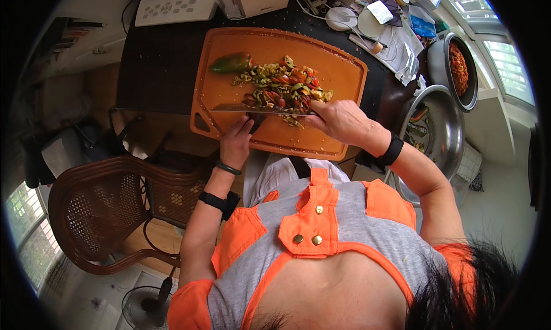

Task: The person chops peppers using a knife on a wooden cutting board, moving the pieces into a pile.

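My right hand [340,119] grips one end of a knife with a long metal blade [258,109], held across the near part of an orange cutting board [344,78]. My left hand [236,142] is at the board's near edge, fingers just below the blade, touching a dark narrow object [258,122]; whether it is gripped is unclear. Chopped red and green peppers [292,82] lie in a heap beyond the blade, with a few bits on the near side. A whole green pepper [231,63], partly reddish, rests on the board at the upper left of the heap.
Right of the board stands a large metal bowl [450,132] with pepper pieces inside. Behind it, another metal pot [439,63] contains red chopped food. Cables, papers and a white device [176,5] are on the dark table [155,71]. A woven chair [103,209] stands at left, near a fan [146,306].
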Motion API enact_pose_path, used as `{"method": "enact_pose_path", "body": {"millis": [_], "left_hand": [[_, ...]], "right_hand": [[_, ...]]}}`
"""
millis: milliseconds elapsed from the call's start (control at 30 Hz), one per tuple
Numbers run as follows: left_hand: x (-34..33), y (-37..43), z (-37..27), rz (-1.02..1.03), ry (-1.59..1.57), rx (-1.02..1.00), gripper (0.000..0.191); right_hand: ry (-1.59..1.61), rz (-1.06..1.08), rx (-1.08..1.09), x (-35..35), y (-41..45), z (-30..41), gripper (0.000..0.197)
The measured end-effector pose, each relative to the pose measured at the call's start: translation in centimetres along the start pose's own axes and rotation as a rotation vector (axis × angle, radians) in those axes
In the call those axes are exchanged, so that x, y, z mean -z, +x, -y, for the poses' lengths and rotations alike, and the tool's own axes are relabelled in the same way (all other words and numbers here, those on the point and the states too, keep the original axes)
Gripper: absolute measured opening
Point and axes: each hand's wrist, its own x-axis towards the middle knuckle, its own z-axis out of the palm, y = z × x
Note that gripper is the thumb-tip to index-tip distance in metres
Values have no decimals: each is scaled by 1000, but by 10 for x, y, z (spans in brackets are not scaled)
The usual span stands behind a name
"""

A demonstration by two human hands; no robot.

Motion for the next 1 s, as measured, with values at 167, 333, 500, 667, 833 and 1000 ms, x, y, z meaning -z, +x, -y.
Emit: {"method": "enact_pose_path", "body": {"millis": [167,333,500,667,833,1000], "left_hand": [[3,5,-9,5,-13,79,41],[4,8,-13,-10,-21,87,41],[5,8,-11,9,-21,68,40],[8,10,-11,10,-50,68,40],[7,10,-9,-14,-73,49,40],[10,11,-12,0,-55,60,39]], "right_hand": [[-101,98,-9,9,8,-12,37],[-142,164,-64,4,19,-10,38],[-154,161,-34,-3,25,-16,40],[-134,179,-28,-9,32,-15,40],[-96,114,-21,-21,41,-21,40],[-111,76,-24,-43,53,-11,39]]}}
